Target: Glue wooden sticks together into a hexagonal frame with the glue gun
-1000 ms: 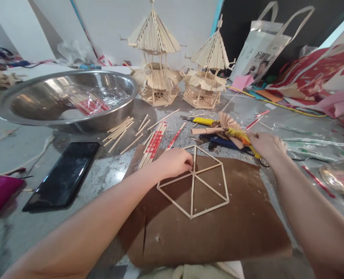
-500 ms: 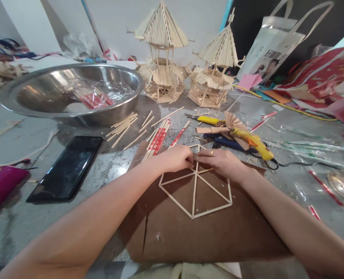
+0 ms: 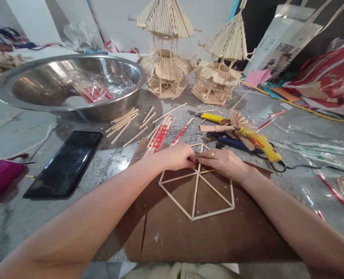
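A hexagonal frame of pale wooden sticks (image 3: 196, 193), with spokes meeting in the middle, lies flat on a brown board (image 3: 218, 236). My left hand (image 3: 180, 157) is closed, its fingertips pinched at the far spoke. From the other side, my right hand (image 3: 222, 161), with a ring on one finger, presses its closed fingers on that same spoke. The fingertips of both hands nearly meet there. They hide part of the frame's far half, and any small piece between them cannot be made out.
Beyond the board lie red-wrapped chopsticks (image 3: 161, 133), loose sticks (image 3: 122, 122), a yellow utility knife (image 3: 212, 117) and a yellow glue gun (image 3: 259, 143). Two stick pagodas (image 3: 167, 69) stand behind. At left are a metal basin (image 3: 125, 102) and a phone (image 3: 65, 164); plastic wrappers (image 3: 314, 147) lie right.
The view has shifted slightly, so the background sits a little differently. Both hands stay at the same spot on the frame, with hardly any movement of the fingers.
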Available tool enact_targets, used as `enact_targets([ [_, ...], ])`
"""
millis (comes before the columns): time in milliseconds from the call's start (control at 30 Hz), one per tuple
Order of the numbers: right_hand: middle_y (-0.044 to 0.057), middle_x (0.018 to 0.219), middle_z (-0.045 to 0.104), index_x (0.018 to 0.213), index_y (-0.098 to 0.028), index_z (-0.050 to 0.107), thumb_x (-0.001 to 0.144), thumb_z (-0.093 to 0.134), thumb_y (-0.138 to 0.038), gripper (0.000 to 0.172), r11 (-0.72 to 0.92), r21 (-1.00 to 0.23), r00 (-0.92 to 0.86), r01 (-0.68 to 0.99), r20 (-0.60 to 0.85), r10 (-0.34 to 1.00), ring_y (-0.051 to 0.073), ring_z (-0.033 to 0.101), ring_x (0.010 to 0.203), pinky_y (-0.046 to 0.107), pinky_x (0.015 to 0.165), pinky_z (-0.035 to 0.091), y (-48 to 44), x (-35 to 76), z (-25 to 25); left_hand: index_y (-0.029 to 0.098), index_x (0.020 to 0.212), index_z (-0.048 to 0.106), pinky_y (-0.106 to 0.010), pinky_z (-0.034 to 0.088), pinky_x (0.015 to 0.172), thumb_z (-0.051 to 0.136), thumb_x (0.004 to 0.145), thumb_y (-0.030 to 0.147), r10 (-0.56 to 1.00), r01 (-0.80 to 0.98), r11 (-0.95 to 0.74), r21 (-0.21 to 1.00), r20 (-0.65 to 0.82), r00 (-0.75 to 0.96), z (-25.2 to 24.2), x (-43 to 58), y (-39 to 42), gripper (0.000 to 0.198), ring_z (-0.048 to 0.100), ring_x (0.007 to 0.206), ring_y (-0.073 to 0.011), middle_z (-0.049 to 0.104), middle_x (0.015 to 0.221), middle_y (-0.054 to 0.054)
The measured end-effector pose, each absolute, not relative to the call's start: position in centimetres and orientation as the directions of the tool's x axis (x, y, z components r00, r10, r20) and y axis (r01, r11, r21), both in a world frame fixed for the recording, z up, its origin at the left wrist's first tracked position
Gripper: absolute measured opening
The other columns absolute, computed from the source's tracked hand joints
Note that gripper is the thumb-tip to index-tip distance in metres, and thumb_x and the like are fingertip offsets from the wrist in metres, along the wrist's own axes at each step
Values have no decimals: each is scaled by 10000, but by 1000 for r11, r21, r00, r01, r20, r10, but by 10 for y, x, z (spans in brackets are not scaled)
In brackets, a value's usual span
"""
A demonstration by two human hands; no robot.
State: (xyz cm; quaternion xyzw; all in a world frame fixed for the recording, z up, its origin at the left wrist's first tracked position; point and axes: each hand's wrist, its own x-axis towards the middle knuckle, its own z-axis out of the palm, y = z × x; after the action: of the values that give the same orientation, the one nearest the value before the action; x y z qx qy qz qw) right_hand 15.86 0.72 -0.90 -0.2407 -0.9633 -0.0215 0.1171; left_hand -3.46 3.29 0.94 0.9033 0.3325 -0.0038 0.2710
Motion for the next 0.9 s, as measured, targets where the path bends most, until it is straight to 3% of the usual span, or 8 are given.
enact_targets([
  [467,74,1006,622,1007,-181,575,836,341,-108,299,881,24,-853,472,263,450,143,568,847,259,673,481,6,160,-11,215,746,670,-204,373,633,544,671,244,604,621,-602,502,-223,765,13,-34,32,150,545,678,-119,638,725,-4],
  [900,74,1033,611,1035,-155,563,825,381,-128,279,832,-31,-780,554,331,531,149,557,909,264,746,477,3,163,-18,210,784,660,-216,382,654,501,681,239,564,603,-633,486,-244,789,17,-35,32,191,556,728,-132,649,792,-19],
])
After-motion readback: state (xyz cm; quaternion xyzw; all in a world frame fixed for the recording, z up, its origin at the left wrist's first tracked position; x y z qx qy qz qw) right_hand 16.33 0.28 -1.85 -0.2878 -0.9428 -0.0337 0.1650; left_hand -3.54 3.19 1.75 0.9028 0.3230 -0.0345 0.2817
